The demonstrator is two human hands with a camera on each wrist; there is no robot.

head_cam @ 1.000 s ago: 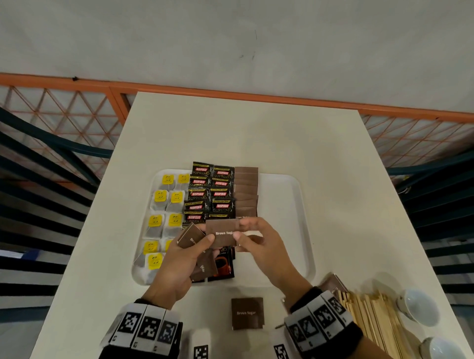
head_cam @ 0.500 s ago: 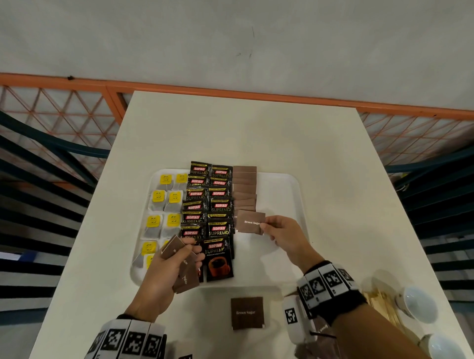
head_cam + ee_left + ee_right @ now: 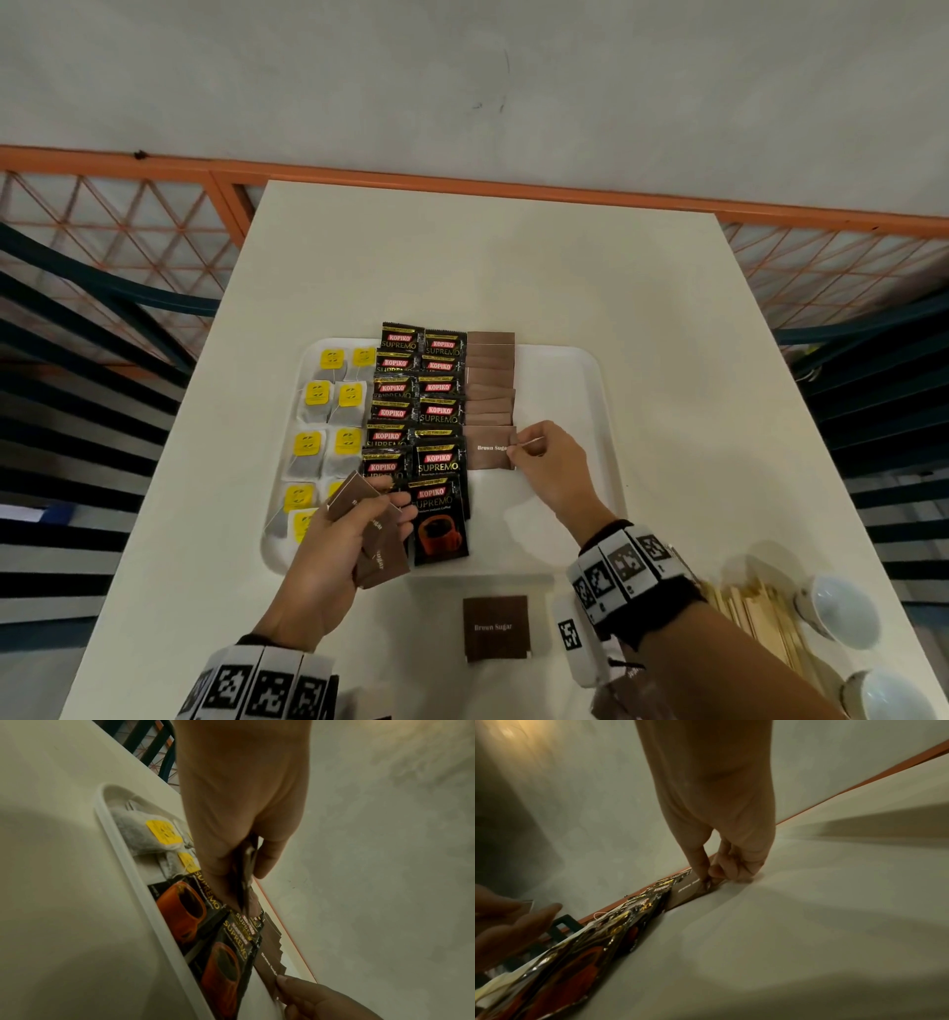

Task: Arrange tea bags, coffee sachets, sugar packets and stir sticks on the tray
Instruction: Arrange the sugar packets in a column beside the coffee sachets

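Observation:
A white tray (image 3: 570, 390) carries yellow-tagged tea bags (image 3: 328, 401) on the left, black Kopiko coffee sachets (image 3: 418, 411) in the middle and a column of brown sugar packets (image 3: 490, 377) to their right. My right hand (image 3: 518, 448) pinches the right edge of one brown sugar packet (image 3: 488, 448) lying at the near end of that column; the same pinch shows in the right wrist view (image 3: 707, 880). My left hand (image 3: 382, 506) grips a small fan of brown sugar packets (image 3: 377, 539) over the tray's near left part, seen edge-on in the left wrist view (image 3: 246, 874).
One more brown sugar packet (image 3: 495, 627) lies on the table near the front edge. Wooden stir sticks (image 3: 755, 616) are piled at the front right beside two white cups (image 3: 834, 609). An orange railing (image 3: 462, 180) runs behind the table.
My right hand took a sugar packet from the left hand's stack, carried it forward and lowered it onto the near end of the sugar column. The left hand drew back slightly.

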